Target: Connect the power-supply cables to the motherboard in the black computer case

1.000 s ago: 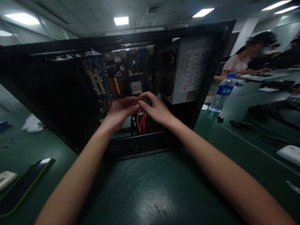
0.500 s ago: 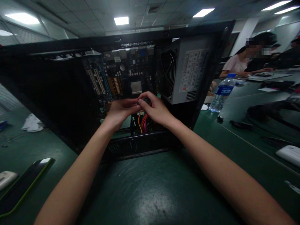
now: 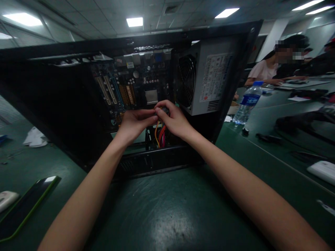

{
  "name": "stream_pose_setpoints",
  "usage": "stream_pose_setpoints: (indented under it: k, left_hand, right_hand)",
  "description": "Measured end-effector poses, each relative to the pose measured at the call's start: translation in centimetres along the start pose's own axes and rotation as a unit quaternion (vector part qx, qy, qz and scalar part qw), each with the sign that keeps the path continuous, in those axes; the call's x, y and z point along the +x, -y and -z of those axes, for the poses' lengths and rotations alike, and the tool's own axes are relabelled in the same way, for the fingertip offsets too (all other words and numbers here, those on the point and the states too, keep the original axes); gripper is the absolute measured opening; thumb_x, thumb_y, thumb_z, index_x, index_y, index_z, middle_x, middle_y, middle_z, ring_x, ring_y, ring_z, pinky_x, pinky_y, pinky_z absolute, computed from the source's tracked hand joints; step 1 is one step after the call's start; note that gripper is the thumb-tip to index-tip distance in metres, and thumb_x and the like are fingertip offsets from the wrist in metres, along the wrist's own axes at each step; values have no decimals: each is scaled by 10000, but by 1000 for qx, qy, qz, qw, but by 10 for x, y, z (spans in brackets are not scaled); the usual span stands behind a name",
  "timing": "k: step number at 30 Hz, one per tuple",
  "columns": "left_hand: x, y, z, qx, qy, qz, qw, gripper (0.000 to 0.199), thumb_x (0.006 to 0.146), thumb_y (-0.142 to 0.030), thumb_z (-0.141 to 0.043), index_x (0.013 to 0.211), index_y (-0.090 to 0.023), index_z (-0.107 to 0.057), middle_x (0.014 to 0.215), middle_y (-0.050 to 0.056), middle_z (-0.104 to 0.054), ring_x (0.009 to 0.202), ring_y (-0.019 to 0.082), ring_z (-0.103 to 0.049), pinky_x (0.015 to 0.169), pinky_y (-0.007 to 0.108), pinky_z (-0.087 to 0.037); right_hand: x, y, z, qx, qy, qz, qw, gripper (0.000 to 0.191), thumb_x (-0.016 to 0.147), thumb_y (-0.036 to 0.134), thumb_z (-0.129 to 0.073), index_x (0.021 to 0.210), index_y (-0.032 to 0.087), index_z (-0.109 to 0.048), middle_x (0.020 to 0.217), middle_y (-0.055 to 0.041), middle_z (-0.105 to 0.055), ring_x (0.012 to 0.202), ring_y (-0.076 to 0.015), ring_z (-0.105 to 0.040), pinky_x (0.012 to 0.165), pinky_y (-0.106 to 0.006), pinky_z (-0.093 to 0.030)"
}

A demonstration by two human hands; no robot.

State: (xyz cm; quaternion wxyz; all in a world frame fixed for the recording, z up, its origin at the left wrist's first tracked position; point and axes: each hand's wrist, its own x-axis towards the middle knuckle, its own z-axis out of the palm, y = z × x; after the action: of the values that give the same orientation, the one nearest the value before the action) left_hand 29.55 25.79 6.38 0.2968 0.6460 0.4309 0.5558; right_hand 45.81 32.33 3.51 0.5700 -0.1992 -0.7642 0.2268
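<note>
An open black computer case (image 3: 167,161) stands on the green table, with a motherboard (image 3: 141,78) and a grey power supply (image 3: 216,76) inside. My left hand (image 3: 134,123) and my right hand (image 3: 174,120) meet in front of the lower motherboard, fingertips touching. The right hand's fingers are pinched on a bundle of coloured cables (image 3: 161,136), which hangs below them. The left hand's thumb and fingers close at the same spot; what they grip is too small to make out.
A water bottle (image 3: 248,104) and a small black cap (image 3: 245,131) are right of the case. A phone (image 3: 27,205) and crumpled paper (image 3: 36,137) lie left. A person (image 3: 264,71) sits at the back right, near black cables (image 3: 300,129).
The right thumb and fingers have shifted slightly, and a little more of the coloured cables shows below them. The view has moved slightly.
</note>
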Motion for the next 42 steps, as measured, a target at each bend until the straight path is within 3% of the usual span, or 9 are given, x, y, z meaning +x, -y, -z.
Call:
stream_pose_setpoints:
  k: [6,19,27,33,42]
  left_hand:
    - [0,2,0,8,22,-28,999,353,726,-327,-877,1054,-201,-839,1072,80,-820,1039,281,-746,991,437,-579]
    - [-5,0,-5,-10,20,-56,998,332,712,-312,-883,1011,-181,-819,993,77,-819,931,252,-763,897,388,-616]
    - [-13,5,-5,105,10,-131,986,350,778,-387,-863,1062,-192,-802,1009,84,-814,901,230,-747,886,357,-590]
    - [-14,4,-3,155,10,-160,975,353,792,-408,-857,1068,-202,-785,863,43,-792,751,183,-724,731,278,-550]
    - [-11,7,2,217,21,-259,941,389,840,-457,-816,1110,-185,-746,874,32,-800,696,146,-719,692,246,-580]
  right_hand:
    - [2,-3,1,11,-18,-3,1000,335,985,542,-532,1001,223,-634,1023,-56,-693,1015,-226,-614,908,-364,-468]
    - [4,8,6,55,-2,-17,998,510,965,713,-489,901,229,-638,924,-26,-665,930,-198,-607,848,-335,-483]
    - [3,10,8,74,22,-26,997,621,966,784,-393,813,225,-619,814,-20,-607,834,-183,-588,766,-324,-480]
    - [2,14,12,71,32,-32,996,678,964,814,-338,815,228,-645,848,-31,-618,892,-197,-598,815,-341,-486]
    - [0,17,11,109,43,-34,992,646,973,791,-368,875,224,-662,917,-31,-646,966,-194,-600,899,-333,-486]
